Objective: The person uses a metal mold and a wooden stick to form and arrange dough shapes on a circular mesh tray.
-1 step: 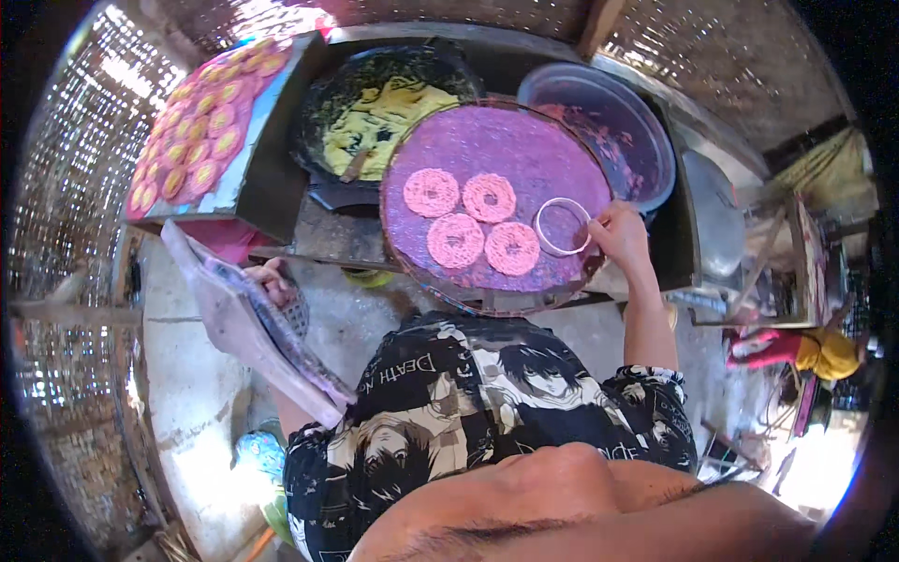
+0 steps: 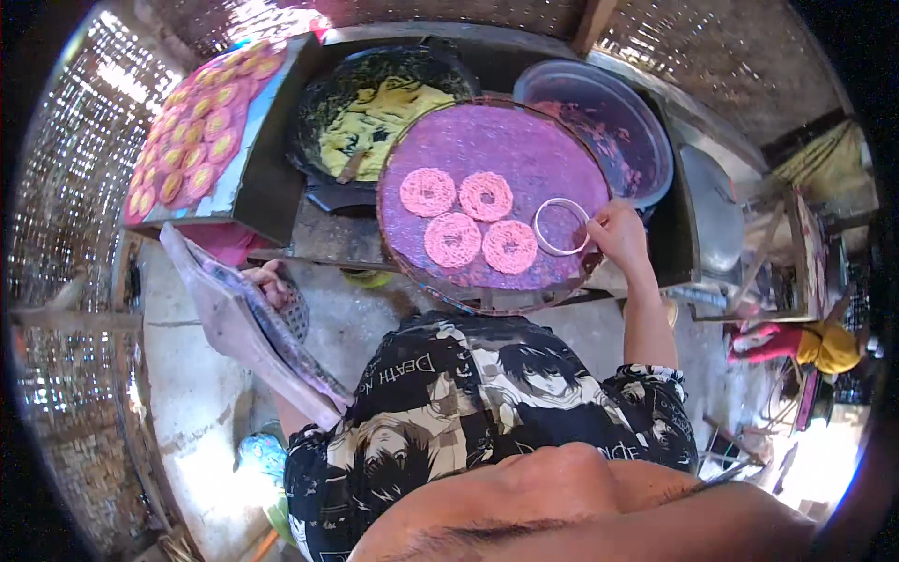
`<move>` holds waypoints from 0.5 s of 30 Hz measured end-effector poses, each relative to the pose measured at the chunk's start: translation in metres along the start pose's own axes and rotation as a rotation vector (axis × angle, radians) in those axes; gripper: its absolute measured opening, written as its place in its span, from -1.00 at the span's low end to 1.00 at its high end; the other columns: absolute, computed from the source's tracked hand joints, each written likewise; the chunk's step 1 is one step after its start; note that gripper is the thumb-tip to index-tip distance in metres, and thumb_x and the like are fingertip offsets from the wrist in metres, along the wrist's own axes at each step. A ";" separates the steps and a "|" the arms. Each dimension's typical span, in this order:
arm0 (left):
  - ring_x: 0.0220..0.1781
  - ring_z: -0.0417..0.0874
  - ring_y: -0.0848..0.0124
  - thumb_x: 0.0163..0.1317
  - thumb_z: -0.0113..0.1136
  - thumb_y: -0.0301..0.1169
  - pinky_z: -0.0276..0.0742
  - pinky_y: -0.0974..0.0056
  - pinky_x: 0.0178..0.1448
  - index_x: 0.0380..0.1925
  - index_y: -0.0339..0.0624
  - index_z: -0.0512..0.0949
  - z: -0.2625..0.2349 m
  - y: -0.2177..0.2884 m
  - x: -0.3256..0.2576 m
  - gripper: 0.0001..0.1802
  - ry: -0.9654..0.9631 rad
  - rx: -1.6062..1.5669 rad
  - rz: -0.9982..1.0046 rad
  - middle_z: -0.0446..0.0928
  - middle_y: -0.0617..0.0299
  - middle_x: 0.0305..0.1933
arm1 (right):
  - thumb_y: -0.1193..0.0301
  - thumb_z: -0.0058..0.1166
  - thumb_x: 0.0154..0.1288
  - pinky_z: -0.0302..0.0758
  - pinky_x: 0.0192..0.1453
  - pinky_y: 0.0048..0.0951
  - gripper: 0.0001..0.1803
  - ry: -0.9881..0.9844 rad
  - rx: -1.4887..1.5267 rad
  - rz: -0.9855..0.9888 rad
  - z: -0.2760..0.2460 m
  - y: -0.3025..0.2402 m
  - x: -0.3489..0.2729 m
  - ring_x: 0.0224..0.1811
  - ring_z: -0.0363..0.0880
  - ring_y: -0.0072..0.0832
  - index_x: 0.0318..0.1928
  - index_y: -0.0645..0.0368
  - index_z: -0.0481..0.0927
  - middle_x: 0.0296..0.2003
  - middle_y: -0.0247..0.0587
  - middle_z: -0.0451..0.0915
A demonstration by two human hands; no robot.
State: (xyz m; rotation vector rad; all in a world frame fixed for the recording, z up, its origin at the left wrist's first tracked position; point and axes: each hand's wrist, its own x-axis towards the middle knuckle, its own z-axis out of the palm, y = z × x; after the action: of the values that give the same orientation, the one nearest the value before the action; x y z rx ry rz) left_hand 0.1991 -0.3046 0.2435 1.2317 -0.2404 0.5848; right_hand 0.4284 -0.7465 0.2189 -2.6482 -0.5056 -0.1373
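In my right hand (image 2: pixel 617 232), thumb and fingers pinch the edge of a thin white ring (image 2: pixel 540 233). The ring rests on the right part of a round purple tray (image 2: pixel 487 140) with a woven rim. Left of it lie several flat, pink discs of noodle-like strands, among them a front disc (image 2: pixel 453 225). My left hand (image 2: pixel 272 281) is curled at a grey perforated piece (image 2: pixel 296 318), beside a long lilac-stained wooden tool (image 2: pixel 239 323) that slants down toward my shirt. This tool partly hides the left hand, so its grip shows only in part.
A black pan (image 2: pixel 309 140) of yellow mixture stands behind the tray, with a wooden stick in it. A grey tub (image 2: pixel 655 131) with pink residue is at the back right. On a box at left, a sheet (image 2: pixel 223 192) carries several pink-yellow discs. A person (image 2: pixel 829 348) is far right.
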 end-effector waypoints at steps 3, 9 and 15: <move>-0.58 0.39 0.36 0.13 -0.02 -0.20 0.32 0.22 -0.06 -0.32 -0.35 0.42 -0.002 -0.005 0.005 -0.64 -0.030 -0.017 -0.007 0.41 0.14 -0.56 | 0.30 0.02 -0.18 0.39 -0.24 -0.22 -0.78 -0.046 -0.009 0.063 0.000 0.001 -0.006 -0.34 0.46 -0.16 -0.62 0.22 0.56 -0.52 -0.08 0.48; -0.51 0.40 0.32 0.13 -0.02 -0.17 0.37 0.23 -0.23 -0.29 -0.38 0.41 0.009 -0.010 0.015 -0.59 -0.058 0.029 0.011 0.41 0.10 -0.54 | 0.31 0.03 -0.13 0.39 -0.21 -0.23 -0.79 -0.056 -0.050 0.042 0.010 0.005 -0.007 -0.30 0.46 -0.16 -0.56 0.20 0.58 -0.49 -0.08 0.49; -0.55 0.40 0.34 0.13 0.00 -0.18 0.39 0.23 -0.23 -0.30 -0.38 0.42 0.017 -0.014 0.020 -0.60 -0.085 0.115 0.149 0.41 0.12 -0.54 | 0.41 0.02 -0.08 0.39 -0.20 -0.26 -0.88 0.047 -0.097 0.004 -0.007 -0.002 -0.018 -0.30 0.43 -0.16 -0.54 0.18 0.58 -0.47 -0.10 0.49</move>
State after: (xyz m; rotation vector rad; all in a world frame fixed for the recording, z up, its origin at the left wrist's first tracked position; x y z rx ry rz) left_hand 0.2258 -0.3178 0.2474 1.3588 -0.3768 0.6838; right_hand 0.4104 -0.7544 0.2230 -2.7328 -0.4902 -0.2284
